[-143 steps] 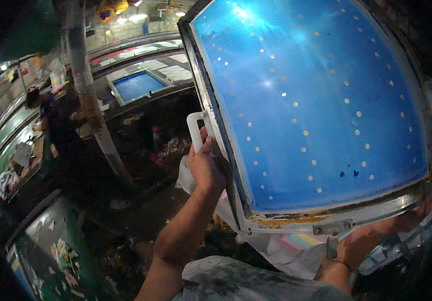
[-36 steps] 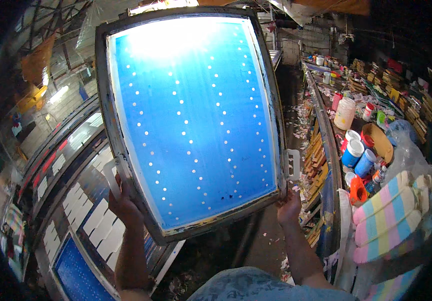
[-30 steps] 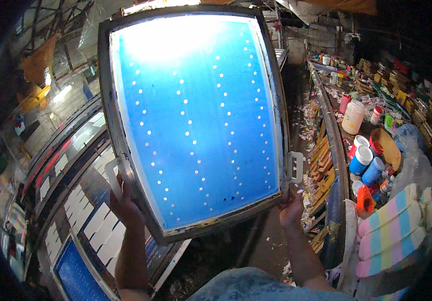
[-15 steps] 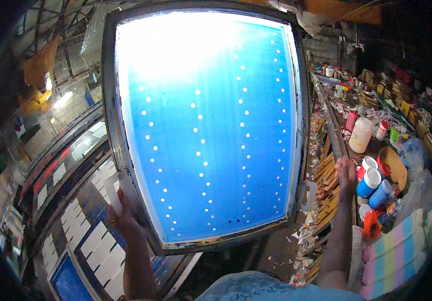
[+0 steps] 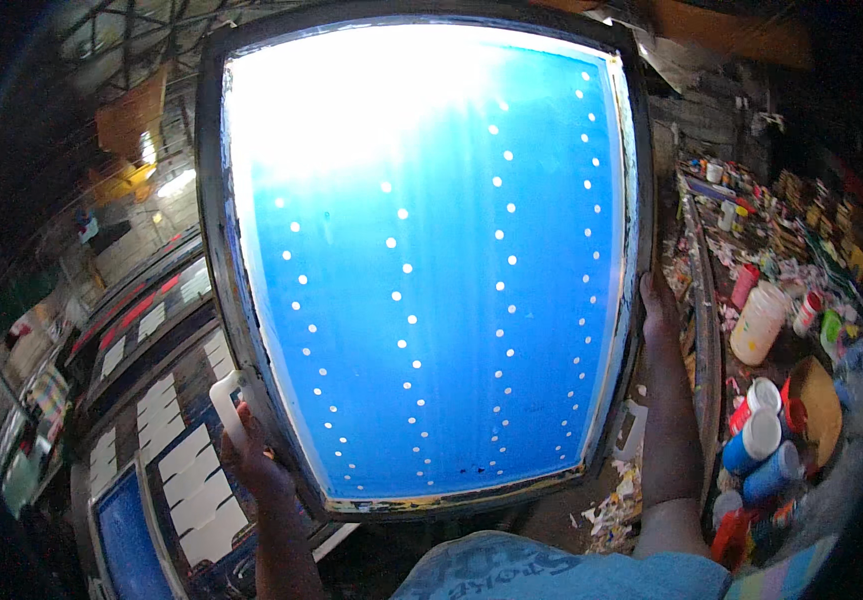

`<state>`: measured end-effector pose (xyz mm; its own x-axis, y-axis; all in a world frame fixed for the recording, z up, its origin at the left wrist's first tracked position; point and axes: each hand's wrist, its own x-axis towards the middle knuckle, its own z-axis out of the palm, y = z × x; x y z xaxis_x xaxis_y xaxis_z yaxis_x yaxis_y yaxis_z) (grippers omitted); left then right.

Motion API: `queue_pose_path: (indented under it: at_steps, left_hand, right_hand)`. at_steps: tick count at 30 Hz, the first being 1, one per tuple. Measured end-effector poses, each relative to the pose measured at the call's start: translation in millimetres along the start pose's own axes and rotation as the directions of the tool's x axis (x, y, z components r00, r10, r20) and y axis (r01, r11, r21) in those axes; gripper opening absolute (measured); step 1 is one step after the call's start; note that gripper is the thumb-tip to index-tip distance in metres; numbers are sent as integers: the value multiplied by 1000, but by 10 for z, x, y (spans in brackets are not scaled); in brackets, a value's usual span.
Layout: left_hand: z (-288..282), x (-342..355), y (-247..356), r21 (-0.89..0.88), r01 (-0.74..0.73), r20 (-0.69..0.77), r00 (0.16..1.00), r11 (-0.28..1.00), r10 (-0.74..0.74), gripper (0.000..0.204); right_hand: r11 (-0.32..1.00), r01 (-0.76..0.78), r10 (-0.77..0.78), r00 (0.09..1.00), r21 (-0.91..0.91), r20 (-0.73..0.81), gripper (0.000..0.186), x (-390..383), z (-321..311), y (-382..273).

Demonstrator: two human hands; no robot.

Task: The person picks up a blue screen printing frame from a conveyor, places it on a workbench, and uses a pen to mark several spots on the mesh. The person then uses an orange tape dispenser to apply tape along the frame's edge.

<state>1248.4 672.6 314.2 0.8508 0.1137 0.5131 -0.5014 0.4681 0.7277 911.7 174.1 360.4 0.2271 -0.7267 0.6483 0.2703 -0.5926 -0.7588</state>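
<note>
A large screen printing frame stands raised in front of me, its blue mesh dotted with rows of small white spots and its dark border smeared with paint. Bright light glares through the upper left of the mesh. My left hand is closed on the frame's lower left edge, by a white plastic handle. On the opposite edge my right hand grips the border, its fingers partly hidden behind it. Below that hand, a second pale handle sticks out from the frame with nothing in it.
At left, a long printing table carries rows of white pieces and another blue screen. To the right is a cluttered bench with a whitish jar, blue tubs and scraps. Paper bits litter the floor.
My right hand has come from beside the bench onto the frame's right edge. The view has turned, so the bench and its tubs sit farther right and lower.
</note>
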Motion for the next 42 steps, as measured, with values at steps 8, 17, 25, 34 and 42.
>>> queue_pose_path:
  at_steps: [8, 17, 25, 34, 42]
  left_hand:
    - [97, -110, 347, 1, -127, 315, 941, 992, 121, 43]
    - [320, 292, 602, 570, -299, 562, 822, 765, -98, 36]
    - [923, 803, 311, 314, -173, 598, 799, 934, -53, 42]
    - [1300, 1154, 66, 165, -217, 645, 762, 962, 61, 39]
    - [1195, 1311, -366, 188, -297, 562, 814, 936, 145, 34]
  right_hand:
    - [767, -205, 119, 977, 609, 179, 34, 178, 245, 55]
    - [797, -158, 59, 981, 583, 185, 30, 623, 252, 179]
    - [900, 100, -137, 989, 423, 58, 30, 1133, 91, -88]
    - [934, 305, -338, 924, 189, 179, 42, 1526, -82, -300]
    - [922, 343, -385, 859, 178, 337, 54, 1512, 108, 30]
